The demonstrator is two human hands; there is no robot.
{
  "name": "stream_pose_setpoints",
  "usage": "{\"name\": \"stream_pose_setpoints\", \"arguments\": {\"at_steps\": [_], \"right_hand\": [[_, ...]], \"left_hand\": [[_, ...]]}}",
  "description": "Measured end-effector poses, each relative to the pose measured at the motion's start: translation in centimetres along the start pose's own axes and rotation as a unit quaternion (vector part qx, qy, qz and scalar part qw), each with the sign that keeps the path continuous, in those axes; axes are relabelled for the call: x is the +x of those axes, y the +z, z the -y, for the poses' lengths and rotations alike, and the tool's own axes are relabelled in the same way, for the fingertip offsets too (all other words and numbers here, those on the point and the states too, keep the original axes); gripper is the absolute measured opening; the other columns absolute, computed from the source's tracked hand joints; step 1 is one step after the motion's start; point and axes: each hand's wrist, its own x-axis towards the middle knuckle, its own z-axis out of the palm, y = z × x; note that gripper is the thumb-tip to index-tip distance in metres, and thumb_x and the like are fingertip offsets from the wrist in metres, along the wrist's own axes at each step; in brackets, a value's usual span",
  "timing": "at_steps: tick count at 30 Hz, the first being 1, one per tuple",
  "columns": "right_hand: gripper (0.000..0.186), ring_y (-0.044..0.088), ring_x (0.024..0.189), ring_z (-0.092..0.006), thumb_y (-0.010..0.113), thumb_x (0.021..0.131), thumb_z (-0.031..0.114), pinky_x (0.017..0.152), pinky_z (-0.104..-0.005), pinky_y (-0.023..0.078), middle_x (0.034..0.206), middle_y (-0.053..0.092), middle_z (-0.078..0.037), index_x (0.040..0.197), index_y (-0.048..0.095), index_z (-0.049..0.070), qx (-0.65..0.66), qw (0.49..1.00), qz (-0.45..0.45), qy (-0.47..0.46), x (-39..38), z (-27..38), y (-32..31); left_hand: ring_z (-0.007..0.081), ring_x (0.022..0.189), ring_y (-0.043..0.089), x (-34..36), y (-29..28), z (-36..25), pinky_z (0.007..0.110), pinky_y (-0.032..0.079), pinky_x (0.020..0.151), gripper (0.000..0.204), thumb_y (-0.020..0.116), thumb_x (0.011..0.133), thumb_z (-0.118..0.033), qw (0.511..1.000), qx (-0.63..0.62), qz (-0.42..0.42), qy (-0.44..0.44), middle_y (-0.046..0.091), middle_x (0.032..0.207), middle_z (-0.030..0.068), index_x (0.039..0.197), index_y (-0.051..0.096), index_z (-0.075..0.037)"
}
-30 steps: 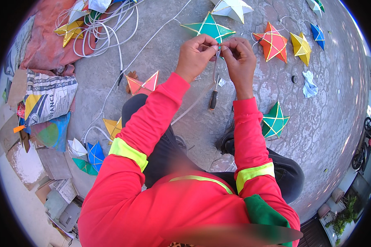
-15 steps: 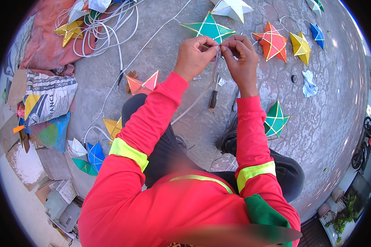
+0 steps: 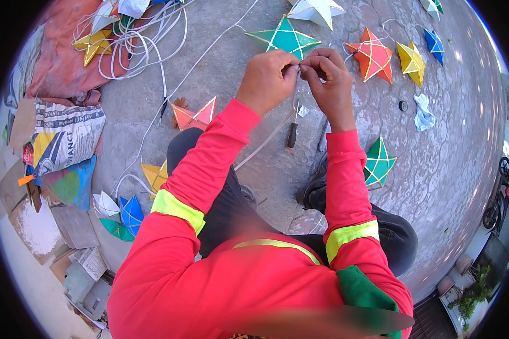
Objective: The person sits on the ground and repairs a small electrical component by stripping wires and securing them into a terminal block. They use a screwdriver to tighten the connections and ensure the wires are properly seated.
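Hanging below pinched fingers (image 3: 311,74): pale cable (image 3: 294,97) (curving leftward).

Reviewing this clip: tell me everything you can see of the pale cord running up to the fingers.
The pale cord is thin, whitish-grey, smooth and plastic-looking. It bends steeply upward to the left hand and right hand, whose fingertips pinch it at the top and hide its tip. Below, it curves left over the grey ground, passing near the screwdriver, and disappears at the left trouser leg.
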Motion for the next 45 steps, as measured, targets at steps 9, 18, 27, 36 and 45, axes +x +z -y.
{"name": "stream_pose_setpoints", "arguments": {"at_steps": [9,18,27,36,45], "right_hand": [[0.007,0.071,0.082,-0.014,0.07,0.089,-0.007,0.071,-0.0264,0.06,0.105,0.063,-0.007,0.096,0.07,-0.008,-0.003,1.0,-0.005,0.002,0.1,-0.1,0.0],[0.008,0.066,0.085,-0.0239,0.071,0.085,0.003,0.071,-0.0348,0.054,0.096,0.065,-0.01,0.092,0.073,0.002,0.042,0.998,-0.025,0.041,0.0,0.5,0.2],[0.009,0.069,0.086,-0.0131,0.068,0.091,-0.007,0.073,-0.0258,0.057,0.109,0.061,-0.007,0.1,0.07,-0.007,0.047,0.998,0.015,0.023,-0.1,-0.6,-0.2],[0.017,0.067,0.087,-0.0241,0.071,0.089,0.015,0.076,-0.0348,0.054,0.099,0.066,-0.009,0.102,0.075,0.005,0.041,0.998,0.008,0.045,0.3,-1.5,-0.6],[0.021,0.069,0.088,-0.0261,0.075,0.087,0.021,0.076,-0.0352,0.055,0.099,0.068,-0.01,0.099,0.074,0.004,0.022,0.997,0.053,0.045,0.5,-1.2,-2.2]], "left_hand": [[0.0252,0.073,0.072,-0.2,0.5,0.4,0.033,0.055,0.065,0.011,0.071,0.084,-0.003,0.988,-0.118,-0.01,-0.102,0.074,0.086,0.0153,0.093,0.075,0.001],[0.0222,0.073,0.072,-0.3,0.5,0.6,0.031,0.056,0.065,0.009,0.071,0.085,-0.002,0.992,-0.098,-0.013,-0.077,0.074,0.085,0.0143,0.092,0.075,0.002],[0.0116,0.08,0.07,-0.8,1.3,1.6,0.027,0.058,0.071,0.01,0.073,0.09,-0.003,0.946,-0.255,0.029,-0.196,0.074,0.09,0.0051,0.1,0.073,0.001],[0.011,0.094,0.067,-0.9,1.3,1.7,0.029,0.057,0.083,0.015,0.063,0.1,-0.009,0.914,-0.298,0.104,-0.255,0.072,0.103,0.0033,0.11,0.071,0.0],[0.009,0.079,0.066,-0.5,0.9,1.7,0.027,0.056,0.072,0.014,0.069,0.096,-0.01,0.909,-0.316,0.137,-0.233,0.071,0.089,0.0029,0.104,0.07,0.001]]}}
